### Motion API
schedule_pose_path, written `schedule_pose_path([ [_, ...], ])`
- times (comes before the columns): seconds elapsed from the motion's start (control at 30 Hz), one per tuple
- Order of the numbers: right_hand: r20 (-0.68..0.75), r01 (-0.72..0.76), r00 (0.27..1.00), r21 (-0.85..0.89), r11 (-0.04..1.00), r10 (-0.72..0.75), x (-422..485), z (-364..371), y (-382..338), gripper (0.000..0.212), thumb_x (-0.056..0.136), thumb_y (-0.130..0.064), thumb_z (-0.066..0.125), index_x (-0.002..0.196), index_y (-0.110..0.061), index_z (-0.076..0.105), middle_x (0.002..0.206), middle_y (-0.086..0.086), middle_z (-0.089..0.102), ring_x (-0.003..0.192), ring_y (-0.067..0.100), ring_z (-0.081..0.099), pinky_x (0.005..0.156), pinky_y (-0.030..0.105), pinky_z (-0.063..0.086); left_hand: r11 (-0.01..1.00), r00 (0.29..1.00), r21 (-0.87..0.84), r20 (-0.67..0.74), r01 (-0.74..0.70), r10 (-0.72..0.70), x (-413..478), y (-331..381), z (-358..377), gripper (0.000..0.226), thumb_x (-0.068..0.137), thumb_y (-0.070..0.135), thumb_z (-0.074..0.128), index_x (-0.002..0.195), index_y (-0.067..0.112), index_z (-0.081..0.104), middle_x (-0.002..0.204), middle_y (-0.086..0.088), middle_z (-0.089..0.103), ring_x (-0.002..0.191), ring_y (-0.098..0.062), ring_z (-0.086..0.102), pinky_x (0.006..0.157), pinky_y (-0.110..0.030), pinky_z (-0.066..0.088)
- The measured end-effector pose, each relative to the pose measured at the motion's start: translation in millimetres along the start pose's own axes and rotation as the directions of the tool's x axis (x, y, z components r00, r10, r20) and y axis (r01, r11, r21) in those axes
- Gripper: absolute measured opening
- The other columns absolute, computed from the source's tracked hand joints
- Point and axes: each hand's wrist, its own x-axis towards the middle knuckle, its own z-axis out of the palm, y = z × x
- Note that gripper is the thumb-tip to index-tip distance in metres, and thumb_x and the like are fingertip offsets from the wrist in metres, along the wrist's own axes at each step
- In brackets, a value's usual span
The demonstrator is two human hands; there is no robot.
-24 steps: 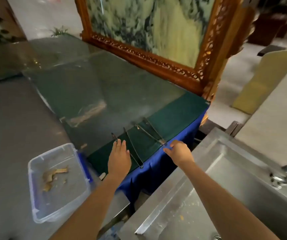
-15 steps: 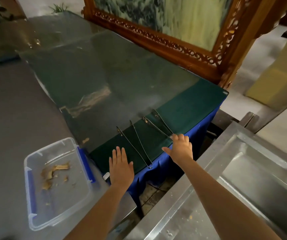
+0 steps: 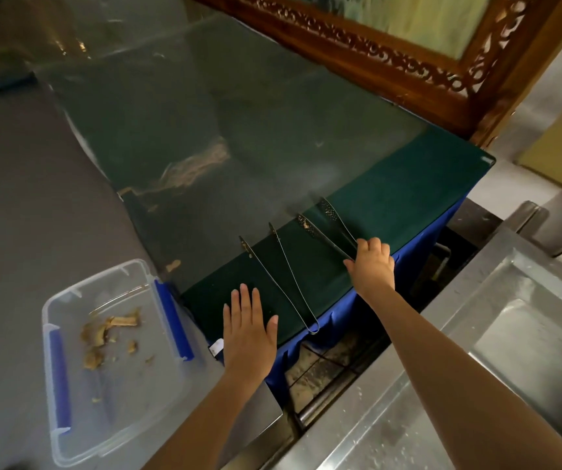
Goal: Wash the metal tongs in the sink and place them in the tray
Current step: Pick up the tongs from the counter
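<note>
Two pairs of metal tongs lie on the green glass-topped table (image 3: 391, 198). The right tongs (image 3: 327, 225) have perforated tips, and my right hand (image 3: 371, 266) closes its fingers on their hinge end. The left tongs (image 3: 283, 276) lie free in a narrow V, hinge at the table's front edge. My left hand (image 3: 247, 330) rests flat and open on the table just left of them. A clear plastic tray (image 3: 110, 361) with blue clips sits at lower left. The steel sink (image 3: 527, 340) is at lower right.
Food scraps (image 3: 103, 337) lie in the tray on a grey counter (image 3: 18, 215). A blue skirt (image 3: 340, 313) hangs below the table edge, with a gap between table and sink. A carved wooden frame (image 3: 408, 62) stands behind the table.
My right hand has curled its fingers over the hinge end of the right tongs. My left hand has drawn back towards the table's front edge. The view has tilted down.
</note>
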Motion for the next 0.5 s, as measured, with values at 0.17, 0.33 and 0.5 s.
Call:
schedule_pose_path([
  [0.17, 0.007, 0.010, 1.000, 0.109, 0.994, -0.011, 2, 3, 5, 0.047, 0.096, -0.032, 0.046, 0.134, -0.005, 0.039, 0.134, 0.013, 0.040, 0.123, 0.030, 0.037, 0.103, 0.040, 0.035, 1.000, 1.000, 0.013, -0.001, 0.006, -0.006, 0, 1, 2, 0.088, 0.071, 0.055, -0.037, 0.143, 0.014, -0.010, 0.158, -0.011, -0.004, 0.145, -0.027, -0.008, 0.113, -0.037, -0.010],
  [0.33, -0.043, 0.028, 0.999, 0.209, 0.977, -0.019, -8, -4, 14, 0.044, 0.096, -0.027, 0.048, 0.131, -0.003, 0.042, 0.130, 0.015, 0.043, 0.117, 0.032, 0.043, 0.101, 0.042, 0.038, 0.999, 1.000, 0.041, -0.001, -0.002, 0.002, 1, 2, 1, 0.095, 0.067, 0.055, -0.041, 0.145, 0.012, -0.008, 0.158, -0.012, -0.003, 0.145, -0.027, -0.006, 0.113, -0.037, -0.010],
  [0.5, 0.007, -0.015, 1.000, 0.311, 0.950, 0.014, -21, -22, 27, 0.048, 0.096, -0.028, 0.049, 0.134, -0.002, 0.038, 0.135, 0.013, 0.035, 0.105, 0.035, 0.054, 0.077, 0.040, 0.048, 0.999, 1.000, 0.052, 0.027, -0.015, 0.014, 2, 2, -3, 0.099, 0.067, 0.057, -0.040, 0.147, 0.010, -0.003, 0.158, -0.014, -0.002, 0.145, -0.029, -0.004, 0.112, -0.037, -0.009],
])
